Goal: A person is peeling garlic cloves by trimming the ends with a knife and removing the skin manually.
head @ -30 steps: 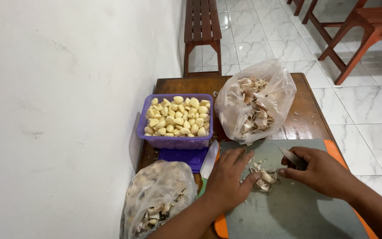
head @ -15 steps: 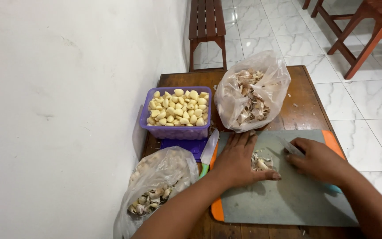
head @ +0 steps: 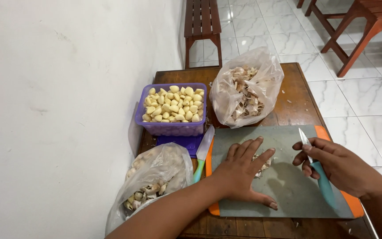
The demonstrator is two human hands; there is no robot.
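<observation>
On the cutting board (head: 288, 194), the left hand (head: 239, 172) is lying flat, fingers spread over garlic scraps (head: 264, 164), while the right hand (head: 341, 166) is gripping a small knife (head: 317, 170) whose tip is best kept pointing away.

Home kitchen or dining corner, food prep going on. Small dark wooden table (head: 297, 104) is sitting against a plain white plastered wall (head: 58, 110), glossy white marble-look floor tiles (head: 359, 97) are showing behind, with a slatted brown wooden bench (head: 202, 20) and a reddish wooden chair (head: 363, 22) standing there. Purple plastic basket of peeled garlic cloves (head: 172, 108), clear plastic bags of garlic skins (head: 246, 90) and a grey cutting board with orange edge (head: 288, 181) are lying on the table.
</observation>
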